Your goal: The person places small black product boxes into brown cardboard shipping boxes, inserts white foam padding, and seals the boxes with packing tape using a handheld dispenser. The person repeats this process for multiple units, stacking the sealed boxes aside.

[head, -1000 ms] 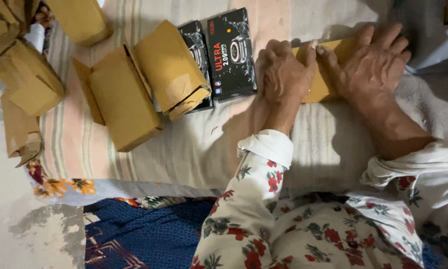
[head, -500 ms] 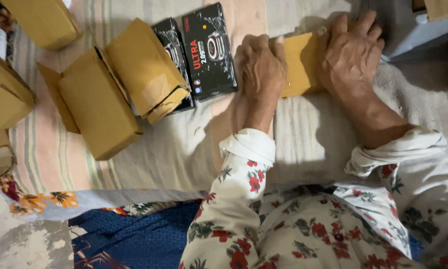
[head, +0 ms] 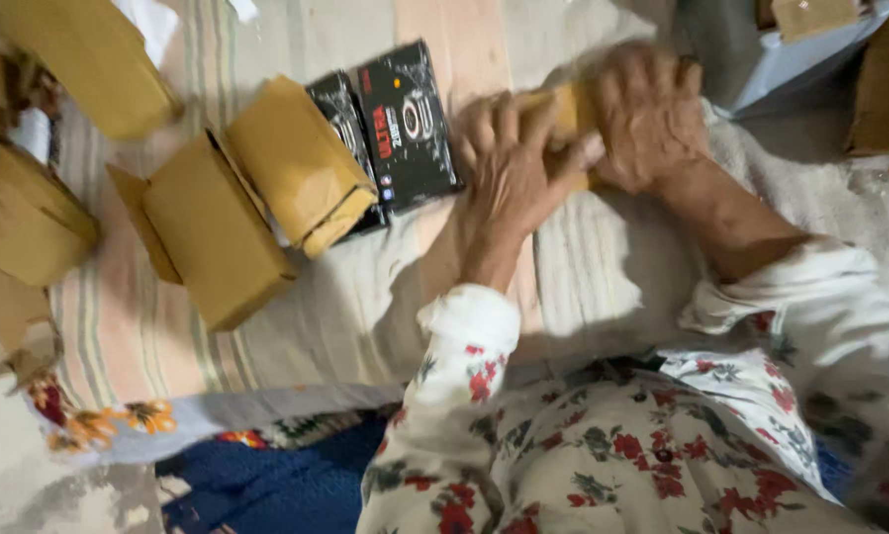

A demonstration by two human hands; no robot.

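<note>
Striped cloth (head: 365, 326): cardboard flap (head: 561, 114) between hands' grip.

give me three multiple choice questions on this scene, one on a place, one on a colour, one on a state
1. Where do the two black packages lie?
A. left of the hands
B. right of the hands
C. on the person's lap

2. What colour is the flat piece under the hands?
A. blue
B. yellow-brown
C. white

3. How do the hands meet that piece?
A. only the left hand touches it
B. both lie on it
C. neither touches it

Answers:
1 A: they lie on the striped cloth between the brown cartons and the left hand.
2 B: it matches the cartons' cardboard colour.
3 B: the left hand and right hand both rest on it on the cloth.
</note>
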